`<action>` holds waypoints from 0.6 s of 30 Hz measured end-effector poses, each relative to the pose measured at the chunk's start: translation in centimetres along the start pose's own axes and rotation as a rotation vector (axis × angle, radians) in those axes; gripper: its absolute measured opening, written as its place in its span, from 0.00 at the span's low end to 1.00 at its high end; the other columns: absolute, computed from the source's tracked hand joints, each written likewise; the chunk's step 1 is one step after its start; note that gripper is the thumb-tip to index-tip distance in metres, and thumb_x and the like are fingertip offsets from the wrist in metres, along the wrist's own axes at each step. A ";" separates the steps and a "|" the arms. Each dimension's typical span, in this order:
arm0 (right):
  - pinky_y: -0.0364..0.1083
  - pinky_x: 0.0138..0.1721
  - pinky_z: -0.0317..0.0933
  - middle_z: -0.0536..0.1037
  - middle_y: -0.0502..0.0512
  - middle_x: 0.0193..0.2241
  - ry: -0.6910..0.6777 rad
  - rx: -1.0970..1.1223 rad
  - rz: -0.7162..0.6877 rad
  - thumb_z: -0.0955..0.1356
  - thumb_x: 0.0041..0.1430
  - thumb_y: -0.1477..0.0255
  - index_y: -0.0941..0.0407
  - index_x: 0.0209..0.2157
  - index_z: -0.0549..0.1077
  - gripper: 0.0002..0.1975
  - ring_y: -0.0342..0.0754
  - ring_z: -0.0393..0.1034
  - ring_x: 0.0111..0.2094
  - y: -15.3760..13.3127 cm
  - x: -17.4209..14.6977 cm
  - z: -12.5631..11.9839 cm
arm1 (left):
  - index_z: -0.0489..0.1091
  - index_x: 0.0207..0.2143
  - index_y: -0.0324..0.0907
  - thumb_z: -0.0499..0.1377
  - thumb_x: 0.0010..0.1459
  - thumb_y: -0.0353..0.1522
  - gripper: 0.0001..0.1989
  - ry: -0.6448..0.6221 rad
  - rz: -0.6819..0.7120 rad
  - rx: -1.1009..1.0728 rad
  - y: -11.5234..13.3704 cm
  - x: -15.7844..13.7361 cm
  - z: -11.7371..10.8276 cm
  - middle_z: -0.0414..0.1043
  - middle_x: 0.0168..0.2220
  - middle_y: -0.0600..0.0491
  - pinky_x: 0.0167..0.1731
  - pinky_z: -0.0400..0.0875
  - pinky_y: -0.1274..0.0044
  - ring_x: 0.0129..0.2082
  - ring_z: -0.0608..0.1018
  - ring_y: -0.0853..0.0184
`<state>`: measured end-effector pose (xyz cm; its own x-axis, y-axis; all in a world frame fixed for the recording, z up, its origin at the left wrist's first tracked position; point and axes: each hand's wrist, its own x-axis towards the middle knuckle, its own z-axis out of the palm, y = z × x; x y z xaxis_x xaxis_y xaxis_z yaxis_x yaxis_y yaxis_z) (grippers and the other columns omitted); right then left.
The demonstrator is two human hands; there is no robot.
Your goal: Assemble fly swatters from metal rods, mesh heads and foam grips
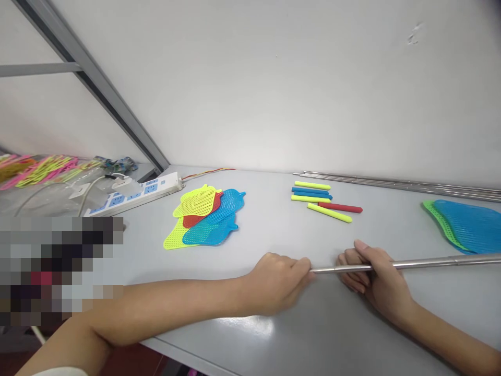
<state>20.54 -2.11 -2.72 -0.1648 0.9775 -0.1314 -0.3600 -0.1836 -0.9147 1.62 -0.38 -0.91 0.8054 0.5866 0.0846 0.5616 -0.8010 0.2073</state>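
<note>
- Looking ahead, we face a white wall that closes off the back of the desk.
- The grey desk carries our loose parts, set out in separate groups.
- Along the wall lie spare rods, bundled together, with neither of our hands on them.
- Over the near part of the desk we hold one rod, thin at our left and thicker, in steps, toward our right; its thick end runs out of view. Its narrower sections are out, so we judge that it is at least partly extended. We see nothing fitted to the part in view.
- Toward the back left is a power strip.
- On the right sits a stack of blue and green mesh pieces, just behind the rod in our view.
- On the left lie overlapping mesh heads, yellow, red and blue, all loose; joining looks undone.
- Our left hand has its fingers folded tight about the thin end, hiding the tip.
- Our right hand has its fingers curled and thumb across, pinching the rod between.
- Smallest, six tubes rest loose behind our hands, apart from any rod.
</note>
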 end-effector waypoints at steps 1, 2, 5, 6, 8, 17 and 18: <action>0.43 0.17 0.41 0.45 0.45 0.10 -0.036 -0.007 0.007 0.56 0.57 0.65 0.56 0.10 0.49 0.24 0.40 0.46 0.13 0.0 -0.1 0.0 | 0.54 0.27 0.41 0.38 0.60 0.33 0.12 -0.015 0.033 0.003 -0.1 -0.1 0.0 0.64 0.18 0.57 0.17 0.55 0.80 0.16 0.65 0.73; 0.43 0.16 0.40 0.45 0.45 0.09 -0.074 -0.020 0.014 0.56 0.57 0.65 0.56 0.10 0.48 0.24 0.40 0.46 0.13 -0.1 -0.2 0.0 | 0.54 0.27 0.41 0.37 0.60 0.33 0.12 -0.024 0.063 0.001 -0.1 -0.2 0.0 0.64 0.18 0.57 0.17 0.55 0.80 0.15 0.65 0.73; 0.42 0.16 0.42 0.47 0.45 0.09 -0.182 -0.099 0.040 0.55 0.56 0.62 0.56 0.10 0.50 0.24 0.39 0.47 0.12 -0.3 -0.6 0.1 | 0.53 0.27 0.40 0.38 0.60 0.32 0.12 -0.026 0.106 -0.011 -0.3 -0.3 0.0 0.64 0.18 0.57 0.17 0.55 0.81 0.15 0.66 0.73; 0.42 0.16 0.44 0.48 0.45 0.09 -0.208 -0.129 0.046 0.54 0.57 0.61 0.56 0.10 0.51 0.24 0.39 0.48 0.12 -0.3 -0.7 0.1 | 0.53 0.26 0.41 0.38 0.60 0.32 0.11 -0.025 0.111 -0.013 -0.3 -0.4 -0.1 0.64 0.17 0.57 0.17 0.55 0.81 0.15 0.66 0.73; 0.42 0.17 0.46 0.50 0.45 0.09 -0.242 -0.184 0.058 0.53 0.57 0.60 0.56 0.11 0.51 0.24 0.39 0.49 0.12 -0.3 -0.9 0.1 | 0.53 0.26 0.41 0.38 0.60 0.32 0.11 -0.029 0.118 -0.022 -0.4 -0.4 -0.1 0.64 0.17 0.56 0.16 0.56 0.80 0.15 0.66 0.72; 0.43 0.23 0.52 0.54 0.47 0.13 -0.347 -0.496 0.121 0.48 0.59 0.58 0.56 0.14 0.52 0.25 0.42 0.54 0.18 -0.8 -1.4 0.0 | 0.54 0.26 0.41 0.40 0.59 0.32 0.10 -0.047 0.147 -0.078 -0.7 -0.5 0.0 0.64 0.17 0.56 0.17 0.58 0.79 0.15 0.66 0.72; 0.43 0.25 0.52 0.56 0.48 0.14 -0.358 -0.564 0.136 0.47 0.59 0.57 0.56 0.15 0.53 0.25 0.42 0.55 0.19 -1.0 -1.5 0.0 | 0.55 0.26 0.41 0.40 0.59 0.32 0.10 -0.047 0.153 -0.085 -0.7 -0.5 0.0 0.64 0.17 0.56 0.17 0.58 0.79 0.15 0.66 0.72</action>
<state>21.15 -3.42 -1.63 -0.5035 0.8371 -0.2138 0.2037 -0.1255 -0.9710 0.81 -0.14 -1.08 0.8891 0.4512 0.0766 0.4157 -0.8662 0.2774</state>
